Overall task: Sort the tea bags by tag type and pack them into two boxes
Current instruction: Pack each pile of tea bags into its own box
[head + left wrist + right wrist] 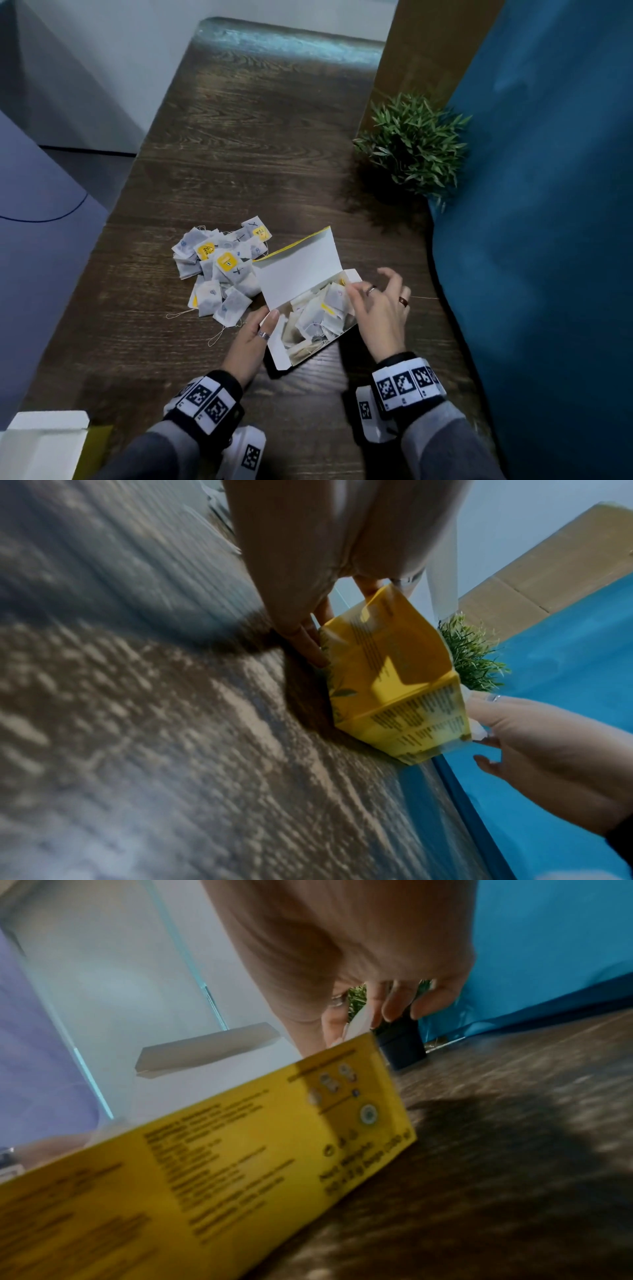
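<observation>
An open yellow tea box [301,274] lies on the dark wood table with its white lid raised, and several tea bags [318,318] are inside. My left hand [263,325] grips the box's near left wall, thumb inside and fingers [308,642] against the yellow side [394,683]. My right hand [363,291] hovers over the box's far right end and pinches a white tea bag [359,1020] between thumb and forefinger. A string [424,298] trails out to the right of that hand. A loose pile of tea bags [222,270], some with yellow tags and some with pale ones, lies left of the box.
A second open box [44,442], white inside with a yellow side, sits at the near left corner. A small potted plant [414,144] stands at the right edge. Blue fabric [548,205] runs along the table's right side. The far half of the table [257,120] is bare wood.
</observation>
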Demonstrator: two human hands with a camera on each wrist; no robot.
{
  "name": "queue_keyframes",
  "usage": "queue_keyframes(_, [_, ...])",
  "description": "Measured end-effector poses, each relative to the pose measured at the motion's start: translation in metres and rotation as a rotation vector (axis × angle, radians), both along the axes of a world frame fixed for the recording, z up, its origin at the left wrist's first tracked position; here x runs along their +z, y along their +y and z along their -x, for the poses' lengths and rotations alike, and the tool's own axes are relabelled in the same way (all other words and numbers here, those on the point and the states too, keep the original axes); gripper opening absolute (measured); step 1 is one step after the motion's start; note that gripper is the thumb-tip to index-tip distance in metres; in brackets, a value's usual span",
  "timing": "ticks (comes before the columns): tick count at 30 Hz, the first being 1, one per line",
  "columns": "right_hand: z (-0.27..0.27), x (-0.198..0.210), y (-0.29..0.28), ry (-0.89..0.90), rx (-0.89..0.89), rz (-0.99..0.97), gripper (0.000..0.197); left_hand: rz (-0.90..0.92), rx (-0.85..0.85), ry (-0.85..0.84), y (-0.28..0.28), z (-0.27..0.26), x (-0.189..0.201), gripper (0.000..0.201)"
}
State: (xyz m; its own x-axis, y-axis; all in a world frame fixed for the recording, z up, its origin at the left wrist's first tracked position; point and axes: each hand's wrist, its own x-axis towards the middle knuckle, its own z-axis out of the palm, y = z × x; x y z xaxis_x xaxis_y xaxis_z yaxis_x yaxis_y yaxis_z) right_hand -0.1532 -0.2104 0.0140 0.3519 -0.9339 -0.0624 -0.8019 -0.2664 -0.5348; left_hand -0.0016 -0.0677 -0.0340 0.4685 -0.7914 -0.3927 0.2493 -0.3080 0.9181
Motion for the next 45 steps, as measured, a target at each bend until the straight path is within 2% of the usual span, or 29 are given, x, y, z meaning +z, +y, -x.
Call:
queue_keyframes(1, [0.003,0.003,-0.001,-0.074,0.027,-0.007,0.024,-0.006,0.001,-0.002,0.000,0.000,0.000,0.050])
queue_keyframes(3, [0.009,0.005,-0.007,-0.213,0.047,-0.118,0.049,-0.009,0.008,-0.031,0.000,0.001,0.004,0.034])
queue_keyframes(4, [0.011,0.005,-0.011,-0.229,0.036,-0.213,0.060,-0.012,0.012,-0.047,-0.001,0.002,0.005,0.026])
queue_keyframes(5, [0.014,0.007,-0.015,-0.216,0.021,-0.316,0.062,-0.014,0.014,-0.058,-0.002,0.004,0.008,0.022])
queue_keyframes(7, [0.020,0.005,-0.025,-0.171,-0.013,-0.424,0.041,-0.007,0.005,-0.078,-0.006,0.012,0.013,0.021])
queue_keyframes(9, [0.028,0.003,-0.033,-0.124,-0.036,-0.338,0.020,0.001,-0.033,-0.135,-0.015,0.021,0.019,0.013])
queue_keyframes(11, [0.040,0.005,-0.039,-0.118,-0.086,-0.268,0.011,-0.017,-0.072,-0.198,-0.029,0.027,0.023,0.013])
queue_keyframes(12, [0.046,0.006,-0.042,-0.131,-0.122,-0.242,0.012,-0.034,-0.081,-0.208,-0.038,0.030,0.025,0.011])
queue_keyframes(16, [0.067,0.009,-0.049,-0.172,-0.250,-0.159,0.018,-0.131,-0.025,-0.074,-0.071,0.038,0.023,0.028])
queue_keyframes(20, [0.082,0.003,-0.049,-0.175,-0.299,-0.091,0.021,-0.197,0.010,-0.143,-0.095,0.048,0.029,0.017])
queue_keyframes(23, [0.087,0.000,-0.045,-0.089,-0.276,-0.001,0.008,-0.203,0.020,-0.174,-0.107,0.051,0.031,0.015])
queue_keyframes(27, [0.090,0.007,-0.039,0.173,-0.187,0.130,0.042,-0.192,-0.069,-0.081,-0.110,0.051,0.039,0.005])
queue_keyframes(28, [0.089,0.011,-0.037,0.184,-0.170,0.179,0.047,-0.197,-0.107,-0.089,-0.107,0.048,0.044,0.011])
queue_keyframes(31, [0.074,0.027,-0.030,0.109,-0.093,0.270,0.049,-0.150,-0.133,-0.181,-0.091,0.030,0.067,0.016])
queue_keyframes(34, [0.048,0.044,-0.016,-0.043,0.075,0.298,0.042,-0.055,-0.068,-0.357,-0.064,-0.003,0.100,0.018])
queue_keyframes(36, [0.025,0.053,-0.003,-0.156,0.201,0.251,0.033,-0.008,-0.005,-0.402,-0.041,-0.030,0.127,0.016])
queue_keyframes(40, [-0.025,0.059,0.037,-0.210,0.491,0.200,0.019,0.018,0.088,-0.501,0.018,-0.088,0.176,0.012])
queue_keyframes(43, [-0.068,0.057,0.080,-0.197,0.721,0.034,0.024,0.027,0.186,-0.567,0.061,-0.127,0.203,0.012])
queue_keyframes(45, [-0.100,0.052,0.111,-0.136,0.853,-0.124,0.039,0.027,0.256,-0.561,0.089,-0.148,0.210,0.011])
